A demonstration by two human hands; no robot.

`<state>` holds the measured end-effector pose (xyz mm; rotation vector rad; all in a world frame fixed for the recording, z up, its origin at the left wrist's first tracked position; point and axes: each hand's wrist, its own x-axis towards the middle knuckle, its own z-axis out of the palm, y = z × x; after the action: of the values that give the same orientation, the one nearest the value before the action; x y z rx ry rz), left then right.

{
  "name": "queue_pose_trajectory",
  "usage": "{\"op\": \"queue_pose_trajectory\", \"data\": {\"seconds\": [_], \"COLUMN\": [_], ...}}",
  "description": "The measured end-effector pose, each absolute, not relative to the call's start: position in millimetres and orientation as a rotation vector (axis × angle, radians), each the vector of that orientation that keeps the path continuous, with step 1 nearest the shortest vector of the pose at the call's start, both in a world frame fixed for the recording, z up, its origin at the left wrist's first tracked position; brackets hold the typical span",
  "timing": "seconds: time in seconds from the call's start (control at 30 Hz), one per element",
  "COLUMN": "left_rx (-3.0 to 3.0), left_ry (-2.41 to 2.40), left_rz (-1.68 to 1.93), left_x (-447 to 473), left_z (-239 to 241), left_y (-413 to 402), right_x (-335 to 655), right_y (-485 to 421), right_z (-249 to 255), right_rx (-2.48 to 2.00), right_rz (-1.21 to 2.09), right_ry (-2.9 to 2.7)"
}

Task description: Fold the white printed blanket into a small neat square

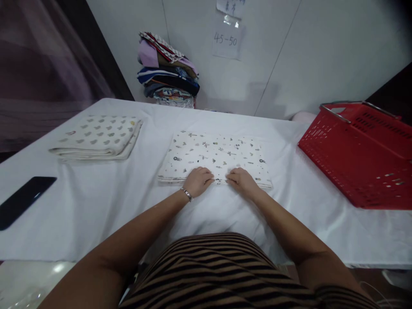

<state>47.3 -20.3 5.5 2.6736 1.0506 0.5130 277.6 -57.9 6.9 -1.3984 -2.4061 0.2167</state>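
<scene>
A white cloth (219, 154) printed with small plants and animals lies folded flat in layers on the white-covered table. My left hand (200, 179), with a bracelet at the wrist, pinches its near edge left of the middle. A short gap away on that same edge, my right hand (240, 180) has thumb and fingers closed on the layers. Both hands rest low on the cloth, and its corners stay flat. Farther left sits a second folded cloth (99, 135), thick and cream, with a grey leaf-like print; neither hand touches it.
A red plastic basket (357, 159) with metal handles stands at the right. At the left edge lies a black phone (25, 199). Stacked folded clothes (169, 73) rise behind the table against the wall, where a paper (227, 40) reads 45-50. White tablecloth (122, 206) covers the table.
</scene>
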Motion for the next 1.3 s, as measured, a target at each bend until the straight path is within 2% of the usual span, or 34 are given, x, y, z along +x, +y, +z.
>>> {"op": "queue_pose_trajectory", "data": {"seconds": [0.77,1.3], "left_rx": [2.465,2.689], "left_ry": [1.161,0.950], "left_rz": [0.571,0.544], "left_x": [55,43], "left_z": [8,2], "left_y": [-18,-26], "right_x": [274,278], "right_y": [-67,-70], "right_z": [4,2], "right_rx": [-1.364,-1.310], "right_rz": [0.155,0.190], "right_ry": [-2.429,-2.429]}}
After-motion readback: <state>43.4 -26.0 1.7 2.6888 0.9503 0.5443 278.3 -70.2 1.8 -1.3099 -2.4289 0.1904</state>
